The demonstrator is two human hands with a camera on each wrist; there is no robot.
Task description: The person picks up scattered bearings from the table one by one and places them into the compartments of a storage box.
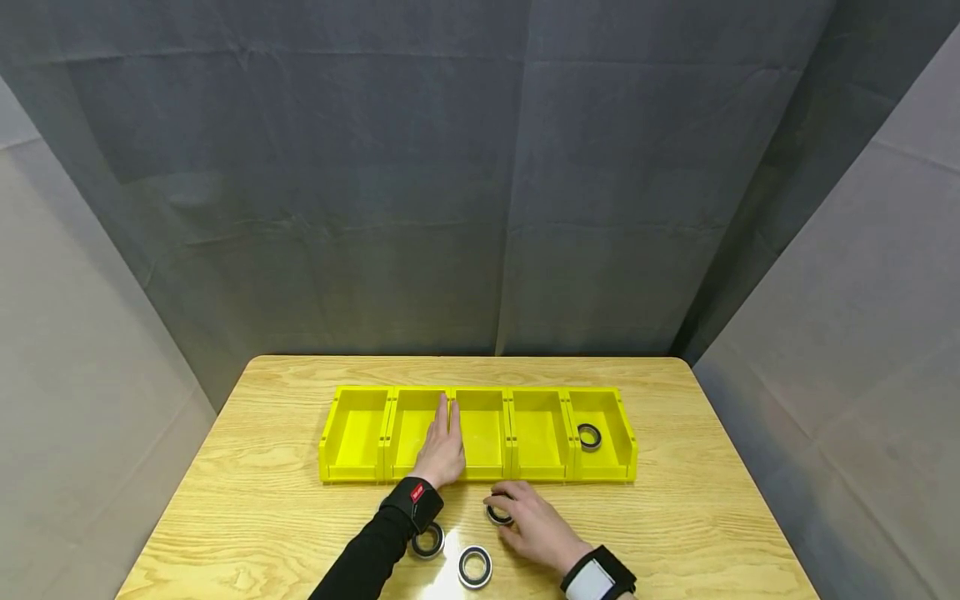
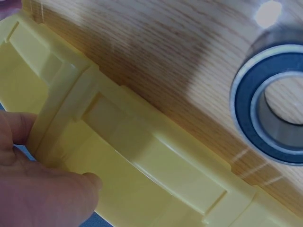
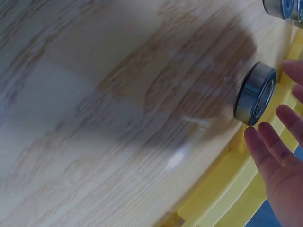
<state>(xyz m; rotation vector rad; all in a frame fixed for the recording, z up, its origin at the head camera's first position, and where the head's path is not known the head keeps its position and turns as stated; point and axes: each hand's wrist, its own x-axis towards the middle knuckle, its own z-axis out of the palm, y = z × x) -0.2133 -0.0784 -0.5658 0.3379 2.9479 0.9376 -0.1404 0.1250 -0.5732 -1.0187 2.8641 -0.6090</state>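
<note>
My left hand point(image 1: 441, 454) reaches over the row of yellow bins point(image 1: 360, 473), its straight fingers at the divider between the second and third bins. In the left wrist view, the thumb point(image 2: 71, 198) and a finger lie on either side of that divider point(image 2: 61, 109). My right hand point(image 1: 538, 525) is spread over a ball bearing point(image 1: 498, 518) in front of the bins. The right wrist view shows this bearing point(image 3: 255, 94) close to the fingertips point(image 3: 253, 137); whether they touch is hard to tell.
Two more bearings lie on the wooden table, one point(image 1: 427, 542) beside my left wrist and one point(image 1: 475, 568) nearer the front. Another bearing point(image 1: 590, 437) sits inside the rightmost bin. Grey curtains point(image 1: 375, 208) stand behind the table and at both sides.
</note>
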